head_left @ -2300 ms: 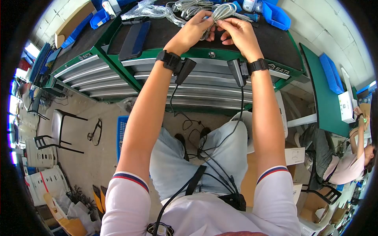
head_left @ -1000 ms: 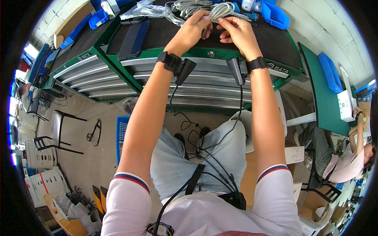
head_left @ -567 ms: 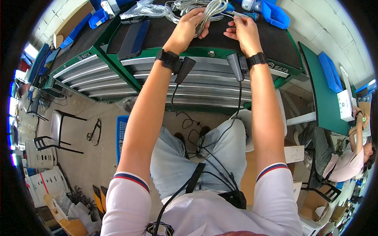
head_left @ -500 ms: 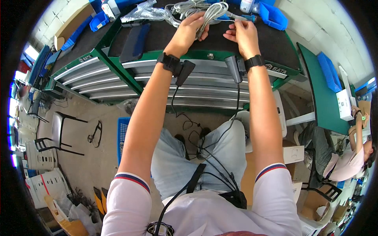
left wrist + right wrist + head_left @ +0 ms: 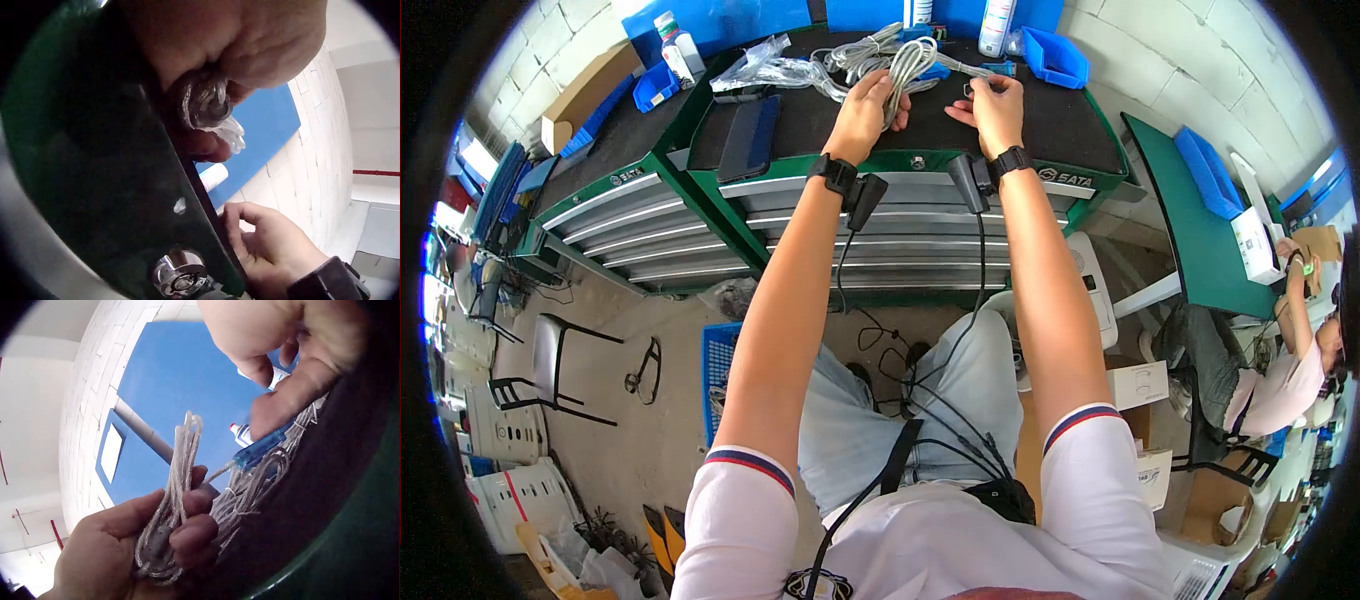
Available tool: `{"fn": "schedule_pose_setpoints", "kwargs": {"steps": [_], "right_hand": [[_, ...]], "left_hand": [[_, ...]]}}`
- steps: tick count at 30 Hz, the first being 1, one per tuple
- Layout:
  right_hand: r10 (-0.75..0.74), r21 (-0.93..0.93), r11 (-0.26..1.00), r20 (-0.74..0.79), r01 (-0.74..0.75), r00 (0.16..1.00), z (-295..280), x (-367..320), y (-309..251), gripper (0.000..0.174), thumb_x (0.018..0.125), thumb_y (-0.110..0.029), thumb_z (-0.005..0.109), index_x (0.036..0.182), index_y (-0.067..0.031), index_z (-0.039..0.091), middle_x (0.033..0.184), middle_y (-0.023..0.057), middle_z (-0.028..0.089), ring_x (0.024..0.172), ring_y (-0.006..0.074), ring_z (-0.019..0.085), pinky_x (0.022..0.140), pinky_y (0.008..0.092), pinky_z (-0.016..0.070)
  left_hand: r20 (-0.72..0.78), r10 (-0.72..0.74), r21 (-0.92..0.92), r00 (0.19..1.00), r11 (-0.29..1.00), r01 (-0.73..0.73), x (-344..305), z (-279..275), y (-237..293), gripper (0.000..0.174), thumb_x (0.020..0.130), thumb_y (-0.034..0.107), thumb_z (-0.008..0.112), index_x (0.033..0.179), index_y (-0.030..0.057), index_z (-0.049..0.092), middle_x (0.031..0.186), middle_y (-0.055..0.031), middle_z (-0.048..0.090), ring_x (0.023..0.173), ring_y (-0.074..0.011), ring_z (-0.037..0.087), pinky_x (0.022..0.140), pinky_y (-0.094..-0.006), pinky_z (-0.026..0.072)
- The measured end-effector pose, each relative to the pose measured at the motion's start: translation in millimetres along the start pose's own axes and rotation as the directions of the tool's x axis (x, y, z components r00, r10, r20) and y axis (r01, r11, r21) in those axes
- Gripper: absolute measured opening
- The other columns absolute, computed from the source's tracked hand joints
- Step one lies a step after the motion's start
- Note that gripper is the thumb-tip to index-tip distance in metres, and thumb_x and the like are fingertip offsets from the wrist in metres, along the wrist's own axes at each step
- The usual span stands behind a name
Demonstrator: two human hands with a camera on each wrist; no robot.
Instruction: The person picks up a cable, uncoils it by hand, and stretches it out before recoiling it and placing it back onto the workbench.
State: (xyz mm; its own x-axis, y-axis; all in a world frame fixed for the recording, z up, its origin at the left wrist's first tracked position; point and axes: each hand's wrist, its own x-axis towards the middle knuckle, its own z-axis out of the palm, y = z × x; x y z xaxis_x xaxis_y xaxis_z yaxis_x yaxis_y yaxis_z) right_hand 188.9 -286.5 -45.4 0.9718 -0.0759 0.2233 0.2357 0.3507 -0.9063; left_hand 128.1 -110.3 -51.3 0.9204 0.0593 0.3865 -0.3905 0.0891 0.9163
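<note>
My left hand (image 5: 863, 120) grips a looped bundle of grey-white cable (image 5: 913, 62), its loops standing up above the fingers. In the right wrist view the left-hand fingers (image 5: 197, 537) curl round the bundle's lower end, over a small grey lump in it. My right hand (image 5: 997, 108) is a short way to the right, clear of the bundle. Its thumb and forefinger come together at a small thin pale loop (image 5: 968, 90), too small to identify. Behind the hands, more cable coils (image 5: 860, 50) lie on the dark worktop (image 5: 820, 140).
A blue bin (image 5: 1055, 58) and a spray can (image 5: 996, 27) stand at the back right. Clear plastic packaging (image 5: 765, 68) and a dark flat case (image 5: 750, 137) lie left. Green tool cabinets with drawers (image 5: 880, 220) stand before me. Another person (image 5: 1260, 400) sits at right.
My right hand has drawn away from the cable bundle to the right. My left hand still grips it and has shifted slightly left. The head view has tilted up, showing more of the back wall.
</note>
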Motion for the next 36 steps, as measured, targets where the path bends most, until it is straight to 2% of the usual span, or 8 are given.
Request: {"fn": "schedule_pose_setpoints", "kwargs": {"steps": [3,11,17,19,22,27,32,36], "right_hand": [[0.021,-0.056,0.998,0.113,-0.015,0.993,-4.1,0.5,-1.9,0.025,0.089,-0.012,0.062,0.105,0.0038,0.051,0.081,0.0078,0.053,0.061,0.0177,0.061,0.061,0.0395,0.0640],[0.109,-0.347,0.934,0.504,0.085,0.857,0.5,-11.1,-7.2,0.042,0.095,-0.037,0.056,0.093,0.0020,0.070,0.075,0.0051,0.067,0.061,0.0125,0.062,0.058,0.0264,0.0504],[0.256,-0.199,0.966,0.631,-0.167,0.732,-13.4,-75.1,-36.3,0.028,0.100,-0.031,0.053,0.104,-0.0069,0.066,0.092,0.0003,0.067,0.072,0.0080,0.056,0.061,0.0231,0.0446],[0.123,-0.013,0.990,0.563,-0.139,0.817,-16.8,-118.6,-36.0,0.029,0.102,-0.032,0.051,0.109,-0.0065,0.063,0.100,0.0016,0.065,0.081,0.0058,0.056,0.064,0.0214,0.0418],[0.122,0.022,0.989,0.439,-0.147,0.890,-35.8,-173.9,-45.5,0.031,0.100,-0.035,0.057,0.113,-0.0072,0.062,0.106,0.0012,0.065,0.089,0.0059,0.055,0.068,0.0221,0.0446],[0.145,0.212,0.950,0.354,-0.230,0.924,-67.5,-234.1,-21.8,0.027,0.102,-0.032,0.053,0.105,-0.0052,0.056,0.105,0.0110,0.066,0.100,0.0191,0.063,0.089,0.0358,0.0546],[0.102,0.299,0.920,0.438,-0.252,0.893,-84.5,-262.5,-26.1,0.022,0.101,-0.029,0.054,0.097,-0.0073,0.054,0.092,0.0085,0.065,0.094,0.0210,0.065,0.100,0.0423,0.0487],[0.081,0.367,0.900,0.386,-0.233,0.919,-104.3,-270.5,-41.3,0.019,0.100,-0.029,0.057,0.097,-0.0100,0.054,0.086,0.0030,0.061,0.085,0.0165,0.062,0.098,0.0427,0.0486]], "left_hand": [[-0.018,-0.002,-0.006,1.000,1.000,0.002,0.3,0.2,1.2,0.031,0.102,0.023,0.038,0.095,0.0004,0.056,0.077,-0.0085,0.061,0.056,-0.0172,0.057,0.052,-0.0301,0.0446],[0.084,0.025,0.091,0.996,0.995,-0.032,-2.9,6.7,8.4,0.030,0.087,0.026,0.076,0.097,0.0024,0.059,0.071,-0.0003,0.060,0.052,-0.0073,0.050,0.047,-0.0221,0.0368],[0.254,-0.095,-0.053,0.962,0.992,0.112,-81.8,32.5,55.0,0.023,0.100,0.025,0.055,0.108,0.0035,0.058,0.081,-0.0089,0.068,0.069,-0.0159,0.066,0.065,-0.0269,0.0507],[0.237,-0.094,-0.086,0.967,0.989,0.118,-122.8,36.8,67.1,0.026,0.100,0.023,0.055,0.115,0.0017,0.058,0.094,-0.0104,0.069,0.084,-0.0175,0.067,0.075,-0.0287,0.0516],[-0.075,-0.087,-0.260,0.993,0.963,0.065,-183.8,30.6,53.1,0.030,0.102,0.022,0.051,0.121,-0.0009,0.056,0.112,-0.0100,0.065,0.107,-0.0198,0.062,0.086,-0.0336,0.0500],[-0.114,-0.285,-0.261,0.952,0.933,0.249,-269.5,0.9,30.4,0.026,0.103,0.028,0.050,0.101,0.0040,0.058,0.101,-0.0097,0.066,0.090,-0.0206,0.067,0.076,-0.0312,0.0545],[-0.363,-0.167,-0.403,0.917,0.915,0.007,-312.1,-20.1,30.0,0.021,0.103,0.025,0.051,0.089,0.0090,0.048,0.073,0.0022,0.041,0.067,-0.0114,0.041,0.071,-0.0299,0.0401],[-0.421,-0.203,-0.531,0.884,0.845,-0.060,-338.0,-65.6,35.6,0.008,0.097,0.004,0.054,0.092,0.0087,0.053,0.073,0.0041,0.044,0.062,-0.0061,0.039,0.061,-0.0234,0.0354]]}}
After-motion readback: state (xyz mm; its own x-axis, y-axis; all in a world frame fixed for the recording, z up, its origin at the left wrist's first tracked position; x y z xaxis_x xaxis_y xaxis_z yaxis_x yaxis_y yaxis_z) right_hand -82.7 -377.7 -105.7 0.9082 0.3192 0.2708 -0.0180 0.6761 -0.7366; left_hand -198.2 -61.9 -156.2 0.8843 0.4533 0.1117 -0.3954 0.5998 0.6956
